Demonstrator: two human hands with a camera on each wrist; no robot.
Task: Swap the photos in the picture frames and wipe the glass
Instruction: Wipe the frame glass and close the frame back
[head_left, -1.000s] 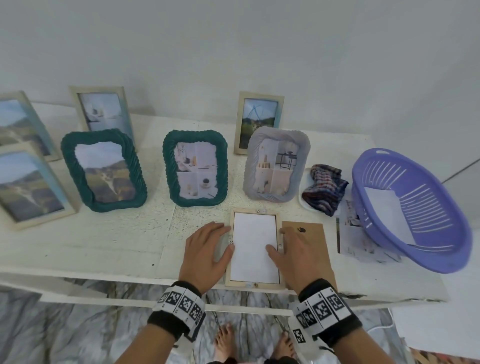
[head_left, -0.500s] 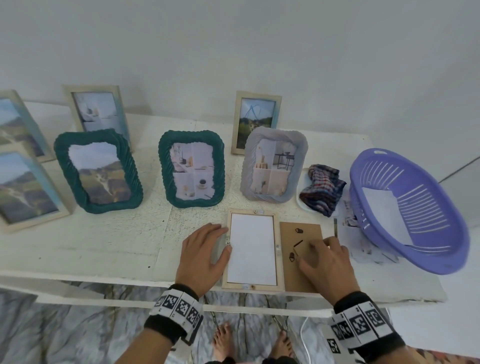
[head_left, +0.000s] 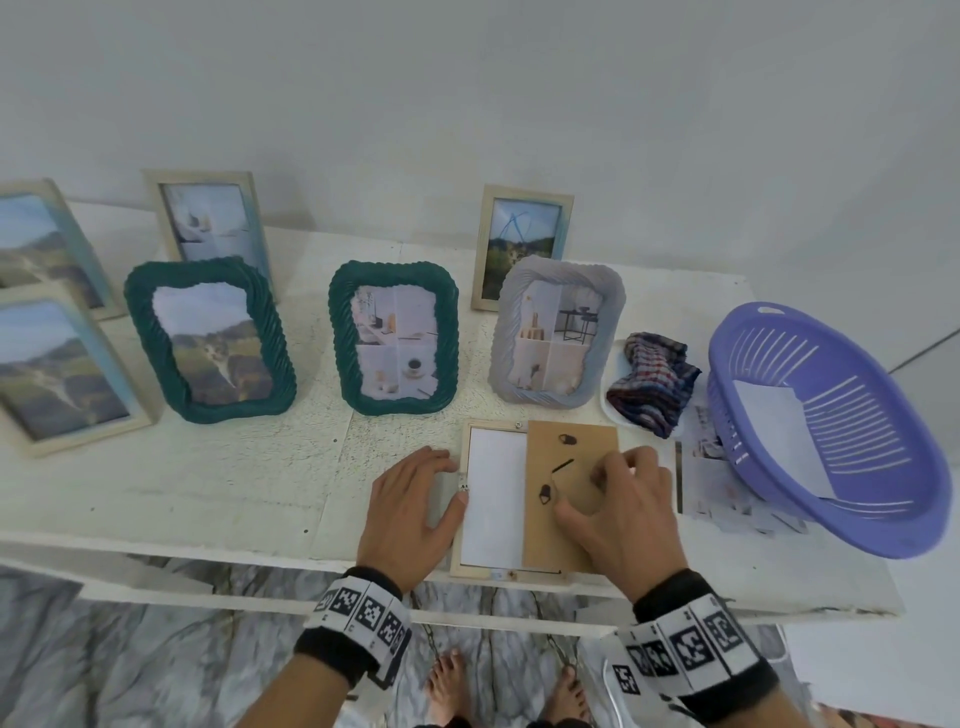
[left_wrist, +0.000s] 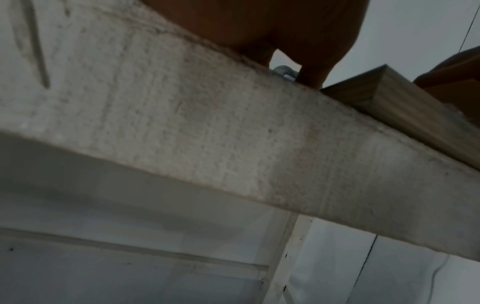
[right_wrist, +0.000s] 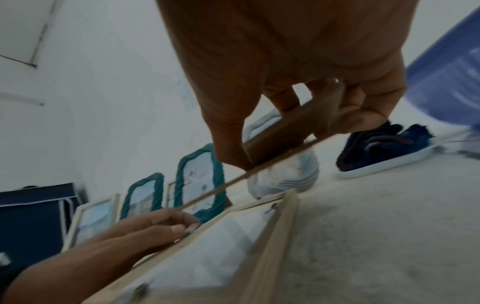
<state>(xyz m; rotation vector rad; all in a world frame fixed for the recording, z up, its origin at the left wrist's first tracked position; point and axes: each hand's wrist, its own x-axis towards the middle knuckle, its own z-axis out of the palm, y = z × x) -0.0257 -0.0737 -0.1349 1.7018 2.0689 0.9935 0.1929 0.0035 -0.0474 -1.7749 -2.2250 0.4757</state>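
Note:
A light wooden frame (head_left: 492, 499) lies face down near the table's front edge, and the white back of a photo shows in it. My left hand (head_left: 415, 499) rests flat on the table, fingers straight, with the thumb against the frame's left edge. My right hand (head_left: 597, 488) pinches the brown backing board (head_left: 569, 519) and holds it tilted over the frame's right half. In the right wrist view the backing board (right_wrist: 285, 127) sits between thumb and fingers above the frame (right_wrist: 272, 226). The left wrist view shows only the table edge and a frame corner (left_wrist: 389, 98).
Two green frames (head_left: 208, 338) (head_left: 395, 345), a grey frame (head_left: 556, 338) and several wooden frames (head_left: 522, 244) stand behind. A checked cloth (head_left: 652, 382) lies on a white dish. At the right, a purple basket (head_left: 831, 426) holds paper, with loose photos (head_left: 711, 483) beside it.
My right hand left the frame's right edge, took hold of the backing board lying to the right, and has brought it left over the frame. The left hand stayed put.

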